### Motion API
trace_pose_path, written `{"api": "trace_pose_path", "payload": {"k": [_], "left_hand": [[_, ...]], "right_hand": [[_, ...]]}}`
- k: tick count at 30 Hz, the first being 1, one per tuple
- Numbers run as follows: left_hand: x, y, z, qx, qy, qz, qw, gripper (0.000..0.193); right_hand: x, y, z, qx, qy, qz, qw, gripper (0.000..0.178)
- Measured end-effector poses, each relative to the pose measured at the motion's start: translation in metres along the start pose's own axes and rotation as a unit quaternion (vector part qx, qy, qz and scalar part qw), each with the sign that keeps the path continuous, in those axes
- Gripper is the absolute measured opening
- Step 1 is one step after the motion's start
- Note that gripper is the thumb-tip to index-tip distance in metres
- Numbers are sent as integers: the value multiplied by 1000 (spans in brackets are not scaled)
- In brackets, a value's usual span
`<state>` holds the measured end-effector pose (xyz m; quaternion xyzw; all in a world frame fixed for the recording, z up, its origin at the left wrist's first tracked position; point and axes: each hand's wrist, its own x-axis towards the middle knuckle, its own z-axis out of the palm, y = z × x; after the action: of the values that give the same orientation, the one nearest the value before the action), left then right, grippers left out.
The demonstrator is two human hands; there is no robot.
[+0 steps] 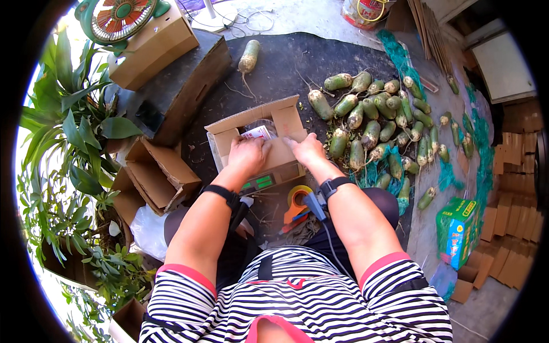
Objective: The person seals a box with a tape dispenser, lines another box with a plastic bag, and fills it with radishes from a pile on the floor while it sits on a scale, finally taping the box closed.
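An open cardboard box (280, 153) stands in front of me on a digital scale (257, 183) with green displays. Its far flap is raised. Within the box, a white packet with red print (257, 133) shows in part. My left hand (250, 155) is closed over the box's near left edge, its fingertips partly hidden beside the packet. At the near right edge, my right hand (309, 151) grips the cardboard with bent fingers. An orange tape dispenser with yellow tape (297, 200) lies between my knees.
Many green radishes (372, 108) are heaped on the dark mat at right, with green netting (394, 48) around them. One radish (249, 56) lies apart beyond the box. Left are an empty carton (157, 174), plants (71, 126) and a fan (120, 20). Flat boxes (509, 223) stand far right.
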<state>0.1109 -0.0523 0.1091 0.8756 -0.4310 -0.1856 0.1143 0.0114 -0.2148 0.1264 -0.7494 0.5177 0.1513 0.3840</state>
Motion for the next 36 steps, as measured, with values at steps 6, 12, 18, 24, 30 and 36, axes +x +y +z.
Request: {"api": "trace_pose_path", "payload": {"k": [6,12,18,24,30,36], "left_hand": [[0,-10,15,-45,111,-4,993,34],[8,20,-53,23,370,120,921,26],[27,-16,-95,21,-7,-120,993,45],[-12,-13,-84,-16,44,-87,995,38],[-21,-45,-41,-526,41,-176,831,57],[-39,-11,23,-153,148,-202,956,55]], "right_hand": [[6,6,9,67,-6,23,997,94],[12,9,11,89,16,29,996,97],[15,0,17,78,51,12,996,98],[24,-19,0,71,67,-94,991,102],[35,-59,5,49,92,-176,979,106],[48,-79,27,30,61,-254,965,103]]}}
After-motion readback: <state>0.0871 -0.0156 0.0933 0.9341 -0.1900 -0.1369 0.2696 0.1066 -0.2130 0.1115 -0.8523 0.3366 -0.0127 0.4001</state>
